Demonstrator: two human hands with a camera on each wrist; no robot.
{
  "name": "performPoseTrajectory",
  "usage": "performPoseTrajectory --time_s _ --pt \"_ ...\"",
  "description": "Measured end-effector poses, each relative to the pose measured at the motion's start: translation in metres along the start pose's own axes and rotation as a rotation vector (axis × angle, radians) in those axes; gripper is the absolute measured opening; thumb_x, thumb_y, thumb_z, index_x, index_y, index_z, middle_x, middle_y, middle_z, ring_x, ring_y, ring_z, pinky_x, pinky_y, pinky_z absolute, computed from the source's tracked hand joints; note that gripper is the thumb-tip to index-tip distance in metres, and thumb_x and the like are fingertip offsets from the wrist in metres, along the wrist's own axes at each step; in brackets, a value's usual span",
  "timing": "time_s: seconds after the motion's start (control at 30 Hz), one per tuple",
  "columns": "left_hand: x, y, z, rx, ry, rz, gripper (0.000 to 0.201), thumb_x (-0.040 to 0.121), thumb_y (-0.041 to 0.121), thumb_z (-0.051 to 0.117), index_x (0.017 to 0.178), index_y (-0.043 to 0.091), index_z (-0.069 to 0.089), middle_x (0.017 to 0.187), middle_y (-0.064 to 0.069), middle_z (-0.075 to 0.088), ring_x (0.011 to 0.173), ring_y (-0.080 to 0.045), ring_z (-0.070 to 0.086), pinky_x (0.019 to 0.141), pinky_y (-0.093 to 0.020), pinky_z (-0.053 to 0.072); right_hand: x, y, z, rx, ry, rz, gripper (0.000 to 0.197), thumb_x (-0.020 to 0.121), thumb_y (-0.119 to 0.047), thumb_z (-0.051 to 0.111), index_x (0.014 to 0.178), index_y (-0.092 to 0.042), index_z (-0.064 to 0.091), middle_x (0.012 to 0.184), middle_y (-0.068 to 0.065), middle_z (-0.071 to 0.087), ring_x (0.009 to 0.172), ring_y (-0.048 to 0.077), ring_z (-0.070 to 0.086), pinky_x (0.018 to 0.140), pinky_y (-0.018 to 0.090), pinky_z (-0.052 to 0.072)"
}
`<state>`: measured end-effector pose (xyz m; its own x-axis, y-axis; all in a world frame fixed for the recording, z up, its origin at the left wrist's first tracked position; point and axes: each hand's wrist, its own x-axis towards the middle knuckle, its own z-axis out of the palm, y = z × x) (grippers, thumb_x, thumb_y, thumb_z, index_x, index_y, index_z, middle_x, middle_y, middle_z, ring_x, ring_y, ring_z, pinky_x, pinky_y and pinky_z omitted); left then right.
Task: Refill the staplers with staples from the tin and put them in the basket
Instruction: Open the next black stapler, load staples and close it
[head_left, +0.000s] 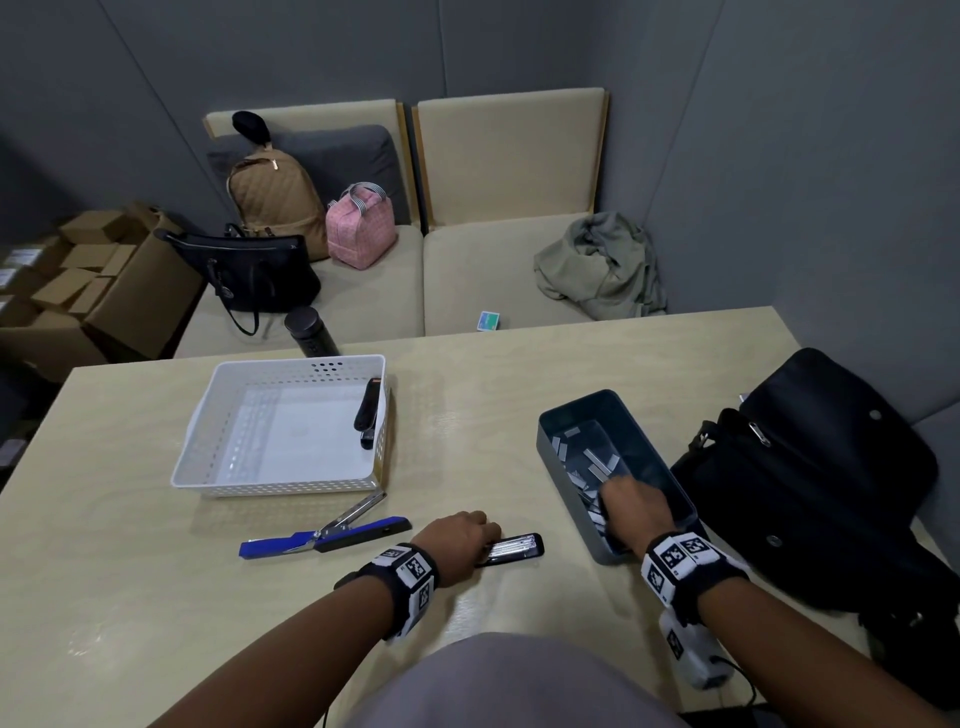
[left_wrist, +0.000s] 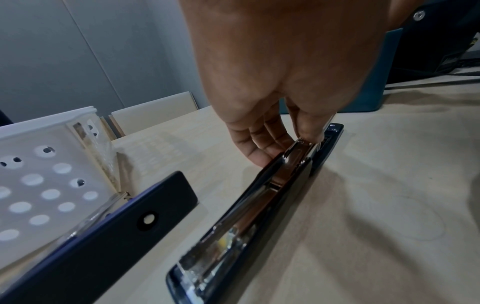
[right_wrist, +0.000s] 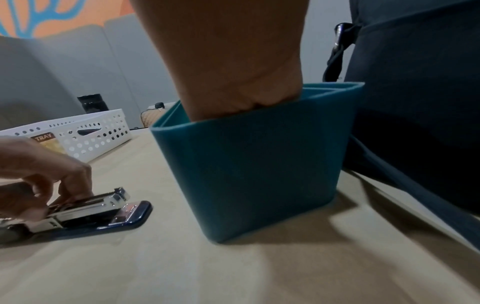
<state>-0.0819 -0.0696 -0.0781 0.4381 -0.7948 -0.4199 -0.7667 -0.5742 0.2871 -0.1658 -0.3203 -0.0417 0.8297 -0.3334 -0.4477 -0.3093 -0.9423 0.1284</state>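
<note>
A dark stapler (head_left: 514, 548) lies opened flat on the table (head_left: 130, 571) in front of me. My left hand (head_left: 480, 538) holds its rear end. In the left wrist view, thumb and fingers (left_wrist: 262, 157) pinch the chrome magazine of this stapler (left_wrist: 249, 216). My right hand (head_left: 629, 505) reaches down into the teal tin (head_left: 670, 467) among loose staple strips (head_left: 597, 470); its fingers are hidden behind the tin wall (right_wrist: 259, 164). A blue stapler (head_left: 322, 538) lies opened beside the white basket (head_left: 280, 486). A black stapler (head_left: 370, 410) lies in the basket against its right wall.
A large black bag (head_left: 810, 493) sits on the table right beside the tin. A dark flask (head_left: 311, 332) stands past the far table edge. Behind are beige seats with bags and a green jacket, and cardboard boxes at far left.
</note>
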Motion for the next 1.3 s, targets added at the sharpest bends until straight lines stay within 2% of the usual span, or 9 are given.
performPoseTrajectory --time_s 0.17,0.3,0.47,0.63,0.8,0.93,1.03,1.13,1.3 --pt "0.0 0.0 0.0 -0.006 0.0 -0.005 0.033 0.094 0.016 0.05 0.126 0.02 0.055 0.114 -0.009 0.057 0.101 -0.03 0.059 0.074 -0.04 0.049 0.002 0.0 -0.003 -0.052 -0.011 -0.031 0.021 0.088 -0.004 0.059 0.109 -0.007 0.064 0.118 0.009 0.063 0.108 0.026 0.065 0.085 0.036 0.055" --pt "0.0 0.0 0.0 -0.012 -0.005 -0.009 0.032 0.093 0.016 0.051 0.125 0.02 0.055 0.114 -0.008 0.058 0.101 -0.029 0.059 0.075 -0.04 0.05 0.002 -0.004 -0.004 -0.193 0.011 -0.137 0.024 0.091 -0.003 0.05 0.109 -0.009 0.064 0.116 0.01 0.064 0.105 0.029 0.066 0.084 0.039 0.054" --pt "0.0 0.0 -0.001 -0.02 -0.002 -0.008 0.033 0.093 0.015 0.05 0.125 0.021 0.056 0.114 -0.008 0.058 0.102 -0.029 0.059 0.075 -0.038 0.048 0.004 0.001 -0.004 -0.163 -0.017 -0.167 0.021 0.086 -0.013 0.062 0.107 -0.01 0.065 0.114 0.011 0.065 0.103 0.03 0.067 0.084 0.039 0.053" --pt "0.0 0.0 -0.001 -0.024 -0.004 -0.007 0.033 0.093 0.015 0.05 0.125 0.02 0.056 0.115 -0.009 0.058 0.102 -0.03 0.059 0.076 -0.04 0.049 0.004 0.002 0.0 -0.155 -0.021 -0.183 0.023 0.087 -0.011 0.06 0.11 -0.01 0.063 0.114 0.013 0.065 0.105 0.032 0.066 0.085 0.039 0.053" --pt "0.0 0.0 -0.002 -0.025 -0.006 -0.008 0.033 0.093 0.015 0.05 0.125 0.02 0.056 0.114 -0.009 0.058 0.101 -0.03 0.059 0.077 -0.041 0.05 0.006 0.006 0.005 0.012 -0.039 -0.172 0.029 0.088 -0.016 0.06 0.116 -0.012 0.056 0.115 0.014 0.063 0.107 0.033 0.064 0.086 0.039 0.051" --pt "0.0 0.0 -0.001 -0.033 -0.008 -0.008 0.032 0.093 0.016 0.05 0.124 0.02 0.057 0.114 -0.009 0.057 0.101 -0.03 0.059 0.077 -0.042 0.051 0.013 0.016 0.002 0.313 -0.118 -0.115 0.005 0.084 -0.017 0.06 0.088 -0.016 0.063 0.101 0.009 0.066 0.092 0.028 0.064 0.077 0.033 0.052" --pt "0.0 -0.001 0.0 -0.034 -0.007 -0.004 0.032 0.093 0.017 0.05 0.124 0.021 0.057 0.113 -0.008 0.057 0.101 -0.029 0.06 0.077 -0.041 0.052 0.02 0.026 0.0 0.458 -0.139 -0.101 0.014 0.083 -0.008 0.061 0.078 -0.021 0.062 0.085 0.004 0.061 0.078 0.022 0.062 0.069 0.027 0.048" --pt "0.001 -0.002 0.0 -0.028 -0.007 0.003 0.032 0.093 0.017 0.05 0.124 0.02 0.057 0.113 -0.008 0.058 0.1 -0.029 0.06 0.078 -0.041 0.052 0.023 0.031 -0.004 0.551 -0.076 -0.062 0.006 0.085 -0.015 0.067 0.085 -0.019 0.063 0.083 0.004 0.062 0.079 0.023 0.062 0.069 0.026 0.046" --pt "0.001 -0.003 0.002 -0.024 -0.008 0.004 0.031 0.094 0.019 0.05 0.124 0.02 0.056 0.113 -0.008 0.057 0.101 -0.03 0.059 0.078 -0.043 0.052 0.022 0.028 -0.001 0.448 0.087 -0.013 0.013 0.086 -0.006 0.058 0.096 -0.014 0.061 0.102 0.011 0.064 0.091 0.029 0.063 0.076 0.034 0.05"
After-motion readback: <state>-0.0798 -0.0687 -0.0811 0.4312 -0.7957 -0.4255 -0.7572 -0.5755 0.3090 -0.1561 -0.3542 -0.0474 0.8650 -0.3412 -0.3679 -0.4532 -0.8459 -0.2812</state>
